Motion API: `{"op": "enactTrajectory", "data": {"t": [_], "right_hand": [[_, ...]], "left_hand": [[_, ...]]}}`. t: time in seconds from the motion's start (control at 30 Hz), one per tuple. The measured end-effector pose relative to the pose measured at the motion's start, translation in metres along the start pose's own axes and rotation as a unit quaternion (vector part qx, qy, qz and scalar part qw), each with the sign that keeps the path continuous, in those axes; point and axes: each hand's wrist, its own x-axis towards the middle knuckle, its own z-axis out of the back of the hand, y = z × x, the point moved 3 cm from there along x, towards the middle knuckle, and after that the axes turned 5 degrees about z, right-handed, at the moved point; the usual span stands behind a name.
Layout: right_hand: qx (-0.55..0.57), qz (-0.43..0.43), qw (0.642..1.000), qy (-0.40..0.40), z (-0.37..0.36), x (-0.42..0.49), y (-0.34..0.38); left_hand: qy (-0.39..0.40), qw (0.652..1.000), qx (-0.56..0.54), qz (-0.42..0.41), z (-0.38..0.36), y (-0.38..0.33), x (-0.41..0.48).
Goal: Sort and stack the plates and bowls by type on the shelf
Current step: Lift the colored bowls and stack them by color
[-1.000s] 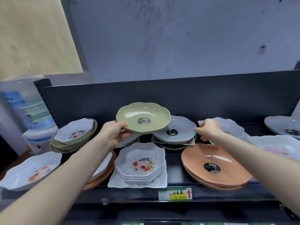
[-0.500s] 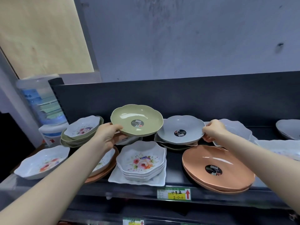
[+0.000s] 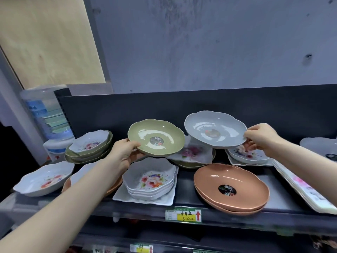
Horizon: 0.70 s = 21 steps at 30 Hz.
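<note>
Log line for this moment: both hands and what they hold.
left hand: grips green plate rim | right hand: pinches grey plate rim | both plates held above shelf

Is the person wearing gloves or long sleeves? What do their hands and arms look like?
No gloves, and no sleeves in sight. The left hand and the right hand are bare. So are the left arm and the right arm, as far as the picture shows them. I can see no ring, watch, bracelet or marking on either.
</note>
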Motion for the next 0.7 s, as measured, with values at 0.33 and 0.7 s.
{"op": "enactTrajectory", "data": {"t": [0.33,0.7], "right_hand": [[0.039,0.001,0.995,0.095,-0.003,-0.036,0.002],[-0.049,0.055,0.985,0.154,-0.028,-0.054,-0.004]], "left_hand": [[0.049,0.998,0.022,0.043,-0.039,0.033,-0.028],[0.089,0.994,0.018,0.056,-0.075,0.056,-0.055]]}}
